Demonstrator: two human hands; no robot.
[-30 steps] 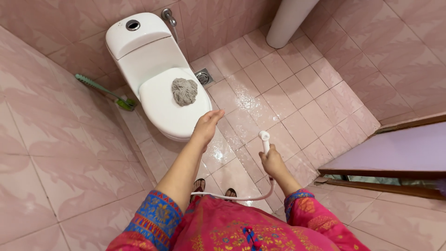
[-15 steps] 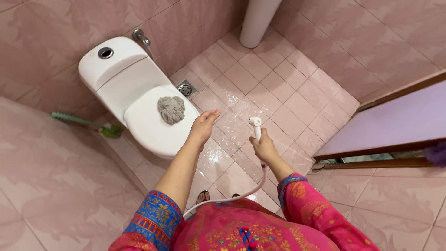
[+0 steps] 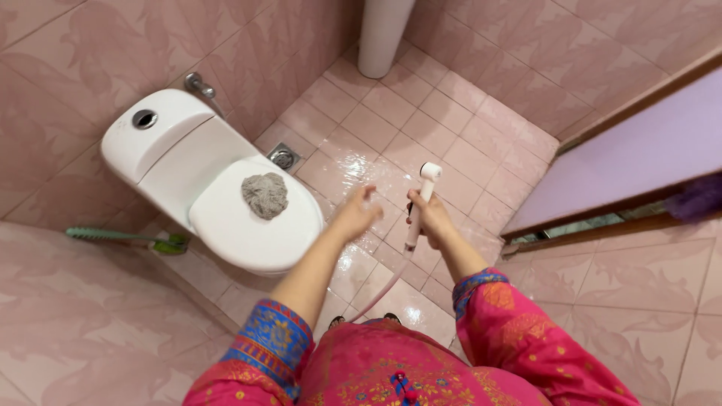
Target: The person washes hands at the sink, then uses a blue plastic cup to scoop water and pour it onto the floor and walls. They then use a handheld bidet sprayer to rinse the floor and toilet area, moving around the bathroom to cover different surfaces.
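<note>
Item: white hand sprayer [image 3: 423,197], which we judge light, rigid and wet-slick, best gripped mid-handle where our right hand [image 3: 432,218] clenches it; left hand [image 3: 358,213] released, empty.

One head camera looks steeply down — near the hands — at the wet tiled floor [image 3: 451,135].

We wear a bright pink tunic with gold floral print, a blue-and-red embroidered cuff at seven o'clock on the left sleeve [image 3: 267,342], orange-patterned right sleeve [image 3: 500,304] at five o'clock.
</note>
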